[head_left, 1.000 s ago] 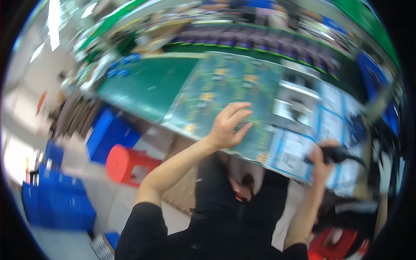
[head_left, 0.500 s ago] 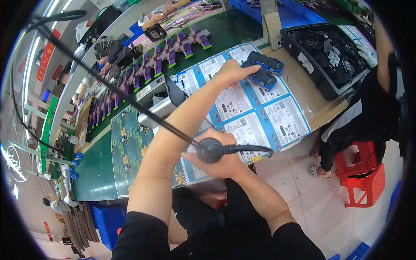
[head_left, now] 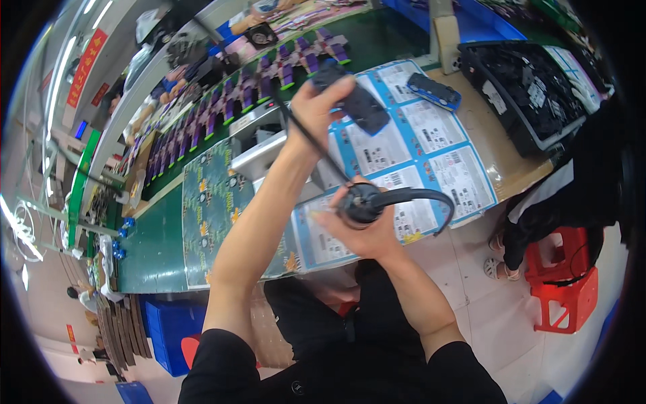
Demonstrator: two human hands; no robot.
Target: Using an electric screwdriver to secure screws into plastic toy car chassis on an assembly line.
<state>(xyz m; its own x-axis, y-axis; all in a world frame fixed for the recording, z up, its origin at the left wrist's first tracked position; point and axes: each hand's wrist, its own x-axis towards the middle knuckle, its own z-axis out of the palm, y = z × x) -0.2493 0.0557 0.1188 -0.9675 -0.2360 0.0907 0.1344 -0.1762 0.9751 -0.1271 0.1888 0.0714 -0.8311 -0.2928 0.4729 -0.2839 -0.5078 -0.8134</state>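
My left hand (head_left: 316, 111) is raised over the paper-covered bench, its fingers closed around a blue toy car (head_left: 365, 111) with the dark underside turned up. The car is blurred by motion. Lower and closer to me, my right hand (head_left: 367, 232) grips a black electric screwdriver (head_left: 362, 204), seen end-on from above with its thick cord curving off to the right. The screwdriver's tip is hidden beneath the hand. A second blue toy car (head_left: 434, 91) lies underside up on the printed sheets (head_left: 431, 124) at the far right.
A black crate (head_left: 491, 97) of dark plastic parts stands at the right. A grey metal device (head_left: 259, 155) sits beside my left forearm. Rows of purple toy parts (head_left: 266, 81) line the green conveyor. Someone in dark clothes stands by a red stool (head_left: 565, 289).
My left hand has picked up one of the two toy cars and brought it left and up off the sheets. The right hand has shifted slightly right with the screwdriver. The view has turned a little.
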